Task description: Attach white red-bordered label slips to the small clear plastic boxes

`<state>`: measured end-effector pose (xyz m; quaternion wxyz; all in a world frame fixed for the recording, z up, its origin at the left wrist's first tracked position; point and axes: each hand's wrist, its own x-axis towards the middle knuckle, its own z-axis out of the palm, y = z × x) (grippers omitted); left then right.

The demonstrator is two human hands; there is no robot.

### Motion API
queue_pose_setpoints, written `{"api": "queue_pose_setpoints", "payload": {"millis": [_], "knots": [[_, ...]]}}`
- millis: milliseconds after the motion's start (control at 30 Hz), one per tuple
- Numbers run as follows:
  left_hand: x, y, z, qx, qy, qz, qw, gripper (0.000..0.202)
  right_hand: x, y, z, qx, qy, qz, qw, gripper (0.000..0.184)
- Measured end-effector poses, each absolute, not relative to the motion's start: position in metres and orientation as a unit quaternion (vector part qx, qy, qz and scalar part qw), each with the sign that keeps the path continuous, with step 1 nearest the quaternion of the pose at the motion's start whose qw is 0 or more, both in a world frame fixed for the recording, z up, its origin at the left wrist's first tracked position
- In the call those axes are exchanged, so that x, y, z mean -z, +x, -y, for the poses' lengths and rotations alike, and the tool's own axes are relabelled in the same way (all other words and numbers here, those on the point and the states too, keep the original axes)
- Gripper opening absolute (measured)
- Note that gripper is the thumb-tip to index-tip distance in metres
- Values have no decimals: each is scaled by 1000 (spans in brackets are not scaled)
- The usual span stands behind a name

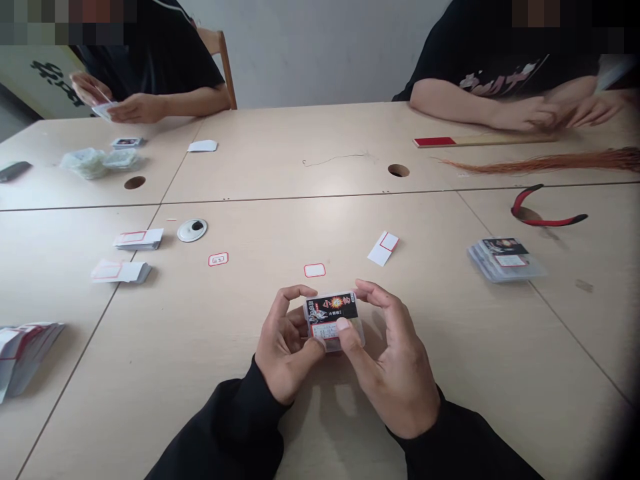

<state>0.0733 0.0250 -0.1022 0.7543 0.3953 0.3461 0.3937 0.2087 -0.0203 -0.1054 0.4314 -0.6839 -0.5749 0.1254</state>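
Between my two hands is a small clear plastic case (333,308) with a black printed card and a red-framed label on its front. My left hand (290,347) grips its left side, thumb at the lower edge and index finger at the top corner. On the other side, my right hand (393,360) holds it with the thumb pressed on the label and the index finger by the top right corner. Just beyond the case lie a small red-bordered label (315,270) and a white card (383,249) with a red frame.
Stacked similar cases (505,260) stand at the right, near red-handled pliers (547,210). Card stacks (123,271) and a grommet (192,230) lie left. Across the table, two people work with their hands near a bundle of brown strands (550,162) and plastic cases (85,162).
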Motion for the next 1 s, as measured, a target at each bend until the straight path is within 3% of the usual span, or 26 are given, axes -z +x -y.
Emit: {"api": "queue_pose_setpoints", "payload": {"millis": [1000], "knots": [[100, 73, -27, -398, 356, -364, 763, 37, 102, 209, 19, -140, -688, 560, 441, 39]]}}
